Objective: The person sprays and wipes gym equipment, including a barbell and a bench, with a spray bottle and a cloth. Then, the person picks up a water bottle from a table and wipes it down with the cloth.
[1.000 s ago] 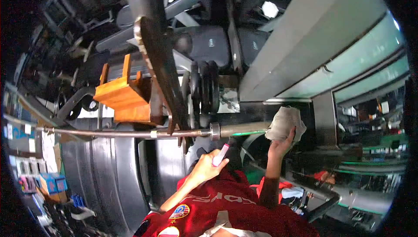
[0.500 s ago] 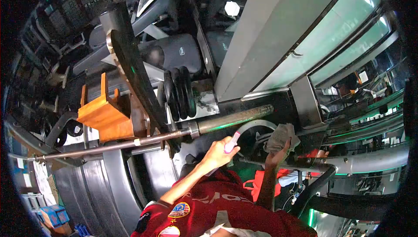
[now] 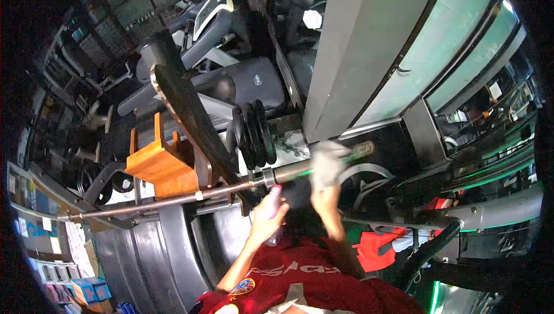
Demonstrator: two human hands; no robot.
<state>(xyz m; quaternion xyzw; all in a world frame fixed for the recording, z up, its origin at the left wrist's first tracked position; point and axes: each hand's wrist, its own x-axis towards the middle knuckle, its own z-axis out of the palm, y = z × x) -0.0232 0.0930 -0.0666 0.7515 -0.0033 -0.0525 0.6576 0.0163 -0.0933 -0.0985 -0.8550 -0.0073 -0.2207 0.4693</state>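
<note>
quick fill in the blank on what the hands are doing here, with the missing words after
The right hand holds a pale, crumpled ____ over the thick end of the metal bar. The left hand grips a slim object with a ____ tip. The shirt is dark ____.

Missing words: cloth; pink; red.

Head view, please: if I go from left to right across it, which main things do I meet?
Blue box → orange-brown wooden stool → left hand with pink-capped bottle → blurred pale grey cloth in the right hand → bright red fabric.
</note>
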